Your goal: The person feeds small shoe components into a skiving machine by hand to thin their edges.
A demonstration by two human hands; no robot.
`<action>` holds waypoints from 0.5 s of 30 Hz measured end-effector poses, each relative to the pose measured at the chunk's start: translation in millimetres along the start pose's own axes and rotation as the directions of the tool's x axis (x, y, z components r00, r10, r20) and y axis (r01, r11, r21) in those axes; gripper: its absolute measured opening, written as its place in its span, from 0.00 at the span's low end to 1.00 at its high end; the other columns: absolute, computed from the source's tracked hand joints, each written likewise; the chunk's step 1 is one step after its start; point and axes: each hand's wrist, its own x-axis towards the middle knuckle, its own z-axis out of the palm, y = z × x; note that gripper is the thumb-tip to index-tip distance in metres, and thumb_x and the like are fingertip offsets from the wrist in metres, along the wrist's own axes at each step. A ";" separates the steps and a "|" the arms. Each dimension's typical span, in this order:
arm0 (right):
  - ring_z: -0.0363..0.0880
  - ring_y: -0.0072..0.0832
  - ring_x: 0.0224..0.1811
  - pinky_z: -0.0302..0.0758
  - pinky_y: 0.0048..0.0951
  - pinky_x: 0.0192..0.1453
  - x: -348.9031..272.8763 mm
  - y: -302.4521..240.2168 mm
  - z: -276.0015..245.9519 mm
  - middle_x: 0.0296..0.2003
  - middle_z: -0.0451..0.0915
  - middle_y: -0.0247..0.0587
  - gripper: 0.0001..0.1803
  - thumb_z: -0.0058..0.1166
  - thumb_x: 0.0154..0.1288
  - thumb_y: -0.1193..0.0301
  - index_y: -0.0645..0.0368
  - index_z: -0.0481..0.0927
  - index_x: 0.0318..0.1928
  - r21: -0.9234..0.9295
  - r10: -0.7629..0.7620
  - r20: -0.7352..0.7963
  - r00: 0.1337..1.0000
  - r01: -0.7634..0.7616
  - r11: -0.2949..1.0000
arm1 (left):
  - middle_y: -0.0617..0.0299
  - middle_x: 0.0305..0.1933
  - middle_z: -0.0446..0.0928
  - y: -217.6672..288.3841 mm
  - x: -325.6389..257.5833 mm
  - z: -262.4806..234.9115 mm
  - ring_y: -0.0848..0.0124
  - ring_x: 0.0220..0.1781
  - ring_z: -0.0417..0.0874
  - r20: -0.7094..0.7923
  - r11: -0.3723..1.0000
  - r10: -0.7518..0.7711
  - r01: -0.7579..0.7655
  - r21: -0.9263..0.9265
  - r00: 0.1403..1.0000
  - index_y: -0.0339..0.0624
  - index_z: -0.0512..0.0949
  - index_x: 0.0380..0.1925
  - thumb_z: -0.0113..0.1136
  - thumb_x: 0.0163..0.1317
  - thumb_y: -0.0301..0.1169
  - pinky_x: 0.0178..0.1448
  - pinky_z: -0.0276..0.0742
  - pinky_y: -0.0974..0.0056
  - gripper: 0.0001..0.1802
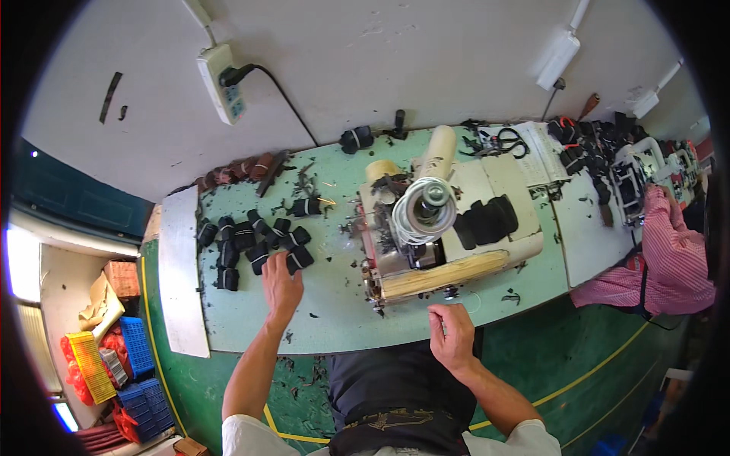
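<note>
My left hand (281, 286) reaches forward over the green table (327, 304), its fingers touching a black rolled strap bundle (299, 260) at the near edge of a pile of several black bundles (243, 239). My right hand (452, 333) hovers at the table's front edge below the sewing machine (449, 228). Its fingers are curled and pinched together; I cannot see anything in them. A spool of white thread (424, 209) sits on top of the machine.
A white board (181, 273) lies at the table's left end. A power strip (222, 82) hangs on the wall. Scissors (508, 140) and black straps lie at the back right. A person in a red striped sleeve (669, 258) works at the neighbouring machine. Coloured crates (114, 357) stand on the floor.
</note>
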 end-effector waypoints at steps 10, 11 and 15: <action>0.79 0.39 0.32 0.75 0.43 0.41 -21.1 59.0 20.0 0.35 0.79 0.46 0.29 0.66 0.62 0.50 0.62 0.72 0.46 -0.082 0.685 0.221 0.695 -0.686 0.723 | 0.46 0.49 0.72 -14.0 -23.8 -1.5 0.46 0.55 0.74 0.020 1.000 -0.009 0.009 -0.001 1.000 0.37 0.72 0.53 0.69 0.51 0.25 0.60 0.70 0.49 0.28; 0.80 0.43 0.34 0.75 0.45 0.41 -19.5 65.7 22.3 0.33 0.80 0.48 0.29 0.66 0.61 0.49 0.63 0.72 0.43 -0.108 0.681 0.180 0.710 -0.674 0.731 | 0.46 0.49 0.72 -8.8 -26.1 0.7 0.46 0.55 0.74 0.027 1.000 -0.008 0.009 -0.028 1.000 0.37 0.72 0.53 0.69 0.51 0.26 0.60 0.70 0.49 0.28; 0.75 0.27 0.15 0.72 0.31 0.19 3.6 83.5 16.6 0.20 0.77 0.38 0.23 0.68 0.62 0.57 0.62 0.75 0.42 0.038 0.816 0.358 0.453 -0.881 0.472 | 0.45 0.51 0.73 9.9 -37.4 1.6 0.46 0.56 0.73 0.107 0.999 -0.036 0.040 -0.033 0.994 0.36 0.71 0.54 0.68 0.50 0.26 0.60 0.71 0.48 0.29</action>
